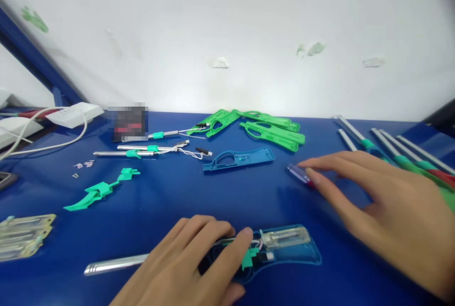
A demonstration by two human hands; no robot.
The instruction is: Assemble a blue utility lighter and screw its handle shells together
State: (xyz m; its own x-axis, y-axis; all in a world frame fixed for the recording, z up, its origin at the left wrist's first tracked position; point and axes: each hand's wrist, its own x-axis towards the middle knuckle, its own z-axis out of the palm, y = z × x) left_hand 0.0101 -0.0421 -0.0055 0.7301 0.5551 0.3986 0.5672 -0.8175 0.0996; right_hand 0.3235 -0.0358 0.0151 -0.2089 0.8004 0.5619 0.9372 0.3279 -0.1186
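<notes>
My left hand (192,254) is curled over a blue lighter shell half (309,254), steadying it on the table. A metal tube (117,264) sticks out to its left. Inside the shell lie a clear fuel tank (287,238), a green trigger piece (250,258) and thin wires; part of this is hidden under my fingers. To the right, my right hand (380,206) pinches a small purple translucent piece (299,173) with a reddish end, at table level. Another blue shell half (245,158) lies just beyond, touched by neither hand.
Several green shell halves (273,135) lie at the back. Metal tubes with wires (142,153) and green trigger pieces (101,190) are at left, above clear tanks (24,237). Assembled lighters (401,154) lie at right. A white cable (83,130) runs along the left; a wall stands behind.
</notes>
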